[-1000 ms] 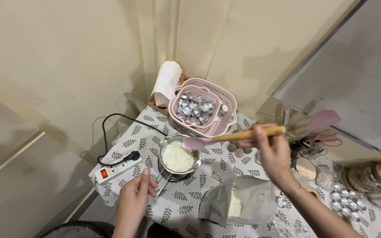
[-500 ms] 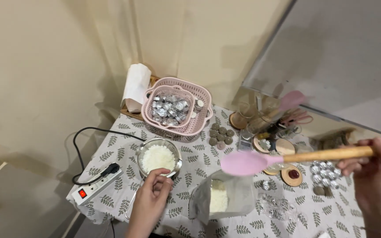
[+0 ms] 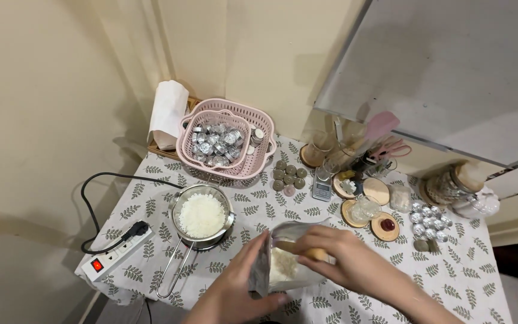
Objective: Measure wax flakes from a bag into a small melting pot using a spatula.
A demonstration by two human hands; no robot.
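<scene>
The right hand [image 3: 346,258] is closed around a wooden handle [image 3: 307,251] and has pushed it down into the mouth of a silvery bag [image 3: 283,261], while the left hand [image 3: 241,288] is clamped on the bag's near side, holding the mouth open. The bag stands on the counter [image 3: 481,282] just in front of the person, near a small pan [image 3: 202,217] of white flakes that sits to its left. To scoop well here, I'd say the left hand should keep the bag upright and its mouth wide, and the right should lift slowly and level, since the flakes look light and would scatter on the leaf-print cloth. The pan is close, so the carry across can be short and low. The tool's working end is buried in the bag and cannot be seen, so how full it is I cannot tell. The white stuff in the bag shows only as a pale patch. Both forearms run off the bottom edge. Farther out, a pink basket [image 3: 226,144] holds small foil cups, a power strip [image 3: 115,252] with a red switch lies at the left counter edge, and a small scale [image 3: 322,187] sits among wooden discs. The clutter by the wall behind the scale is too crowded to sort out, and the grey panel overhead cuts off what lies to the right.
</scene>
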